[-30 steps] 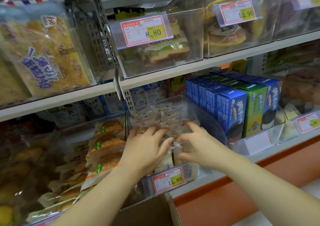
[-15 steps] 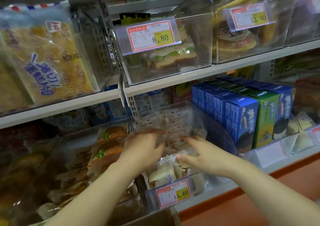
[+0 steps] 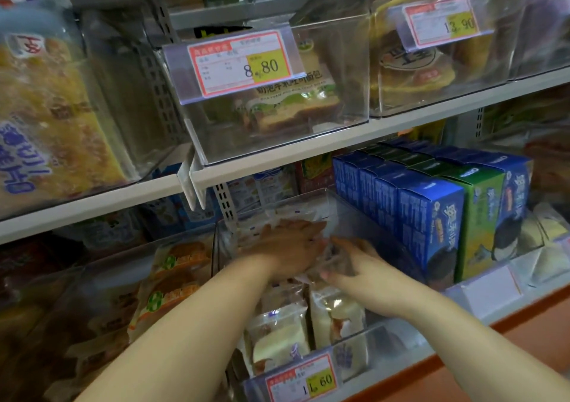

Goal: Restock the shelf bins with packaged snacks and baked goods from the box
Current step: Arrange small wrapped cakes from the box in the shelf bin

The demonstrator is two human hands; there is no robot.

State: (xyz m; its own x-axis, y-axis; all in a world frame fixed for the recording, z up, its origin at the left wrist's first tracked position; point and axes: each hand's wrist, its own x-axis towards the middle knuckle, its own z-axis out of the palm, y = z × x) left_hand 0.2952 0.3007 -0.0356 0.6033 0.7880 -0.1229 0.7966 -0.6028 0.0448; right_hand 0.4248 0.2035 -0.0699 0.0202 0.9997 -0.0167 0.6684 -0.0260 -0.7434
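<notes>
A clear shelf bin (image 3: pixel 381 338) with a 1.60 price tag (image 3: pixel 300 383) holds several small clear-wrapped pastry packs (image 3: pixel 277 337). Both my hands are inside it, close together toward its back. My left hand (image 3: pixel 287 247) lies palm down, fingers extended, pressing on the packs. My right hand (image 3: pixel 354 265) sits just to the right, thumb and fingers curled round a crinkled clear pack (image 3: pixel 334 258). Motion blur hides the fingertips. The supply box is out of view.
Blue (image 3: pixel 428 219) and green (image 3: pixel 481 216) cookie boxes stand right of the bin. A bin of orange-labelled bread packs (image 3: pixel 175 278) is on the left. The shelf above (image 3: pixel 277 162) carries clear bins tagged 8.80 (image 3: pixel 243 62) and 13.90 (image 3: pixel 444 22). An orange ledge (image 3: pixel 524 355) runs below.
Both hands have reached deeper into the bin and drawn closer together. The view has shifted up and nearer, and the cardboard box flap has dropped out of sight.
</notes>
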